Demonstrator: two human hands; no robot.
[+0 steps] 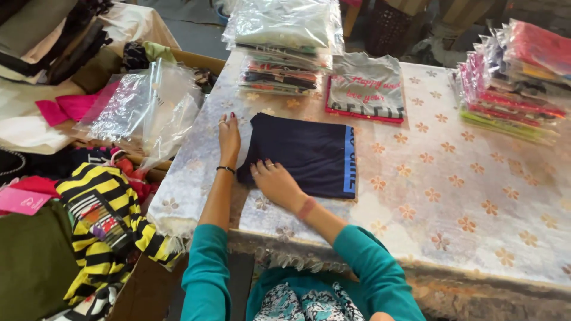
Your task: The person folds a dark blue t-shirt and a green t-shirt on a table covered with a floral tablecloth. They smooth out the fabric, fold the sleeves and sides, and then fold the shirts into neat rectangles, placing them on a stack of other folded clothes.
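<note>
Navy garment [306, 154] on table [452, 178], folded to a neat rectangle, unbagged; left hand [229, 138] flat, fingers together, against its left edge; right hand [276, 183] spread on its near corner; bagged stack [285, 44] beyond.

The surface [452, 196] is covered with a pale cloth printed with small orange flowers. A folded dark navy garment [303, 153] with a blue band lies near its left edge, and a folded grey shirt [367, 88] lies behind it. At the far edge stands a stack of bagged clothes [284, 50], and on the right side another stack of bagged garments [516, 83].
</note>
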